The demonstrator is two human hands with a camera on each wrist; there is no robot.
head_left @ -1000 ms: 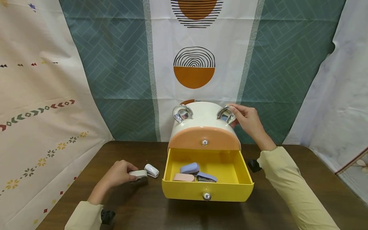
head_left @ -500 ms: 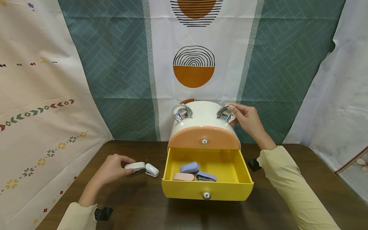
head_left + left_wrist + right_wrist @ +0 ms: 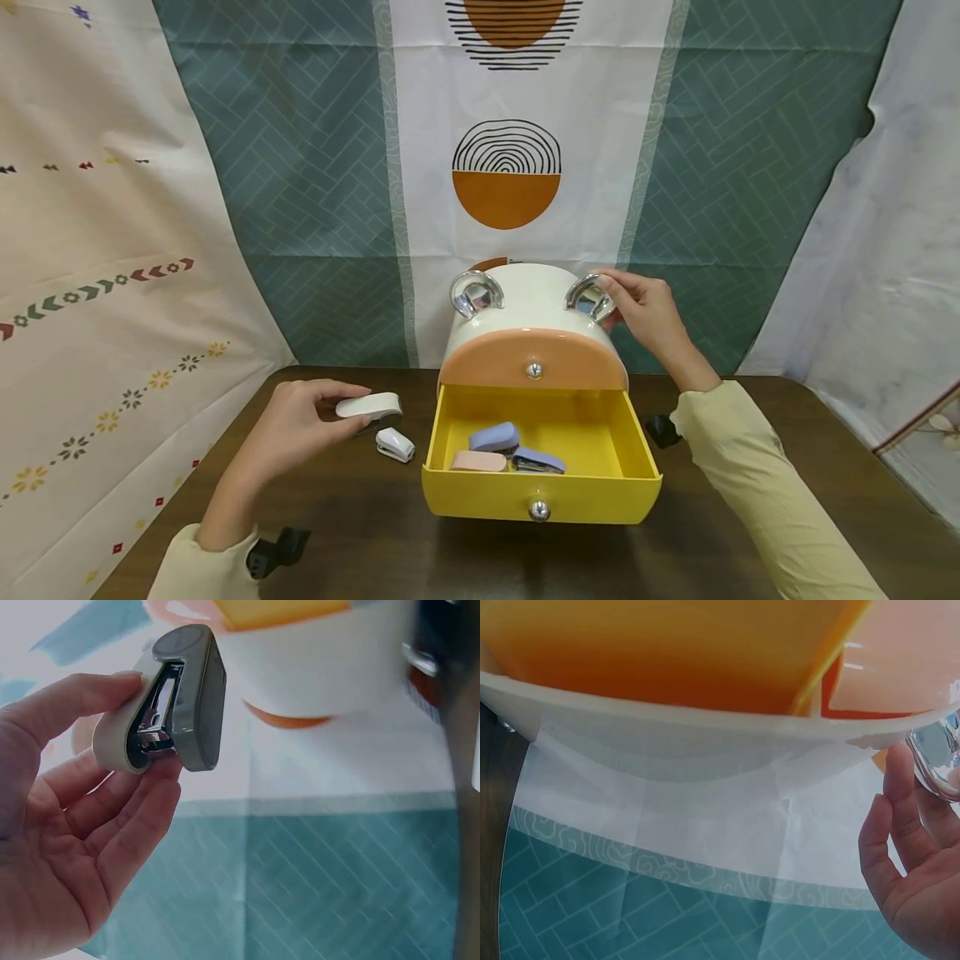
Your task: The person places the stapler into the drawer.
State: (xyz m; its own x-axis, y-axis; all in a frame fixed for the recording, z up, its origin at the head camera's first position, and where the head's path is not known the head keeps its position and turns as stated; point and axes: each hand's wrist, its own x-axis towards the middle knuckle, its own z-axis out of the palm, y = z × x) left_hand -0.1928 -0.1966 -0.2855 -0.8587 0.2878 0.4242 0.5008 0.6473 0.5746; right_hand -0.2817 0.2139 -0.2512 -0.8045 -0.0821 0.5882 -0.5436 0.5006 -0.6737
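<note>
My left hand point(image 3: 296, 421) pinches a white-and-grey stapler point(image 3: 169, 705) between thumb and fingers, raised over the table left of the drawer box. Its metal inside shows in the left wrist view. Below it on the table lies a small white stapler point(image 3: 395, 445). My right hand point(image 3: 647, 310) grips the silver ear point(image 3: 591, 298) on the right of the white drawer box point(image 3: 534, 292). The box's yellow drawer point(image 3: 542, 502) stands pulled out. In it lie a pink stapler point(image 3: 478, 462) and two lavender staplers, one at the back point(image 3: 495, 436) and one to the right point(image 3: 538, 460).
An orange upper drawer point(image 3: 487, 358) with a silver knob sits closed above the yellow one. A second silver ear point(image 3: 476, 295) rises on the box's left. Patterned cloth point(image 3: 322, 208) hangs behind the dark wooden table point(image 3: 360, 542).
My left hand has lifted the white-and-grey stapler off the table, moving it up and away past the small white stapler. The right hand stays on the ear.
</note>
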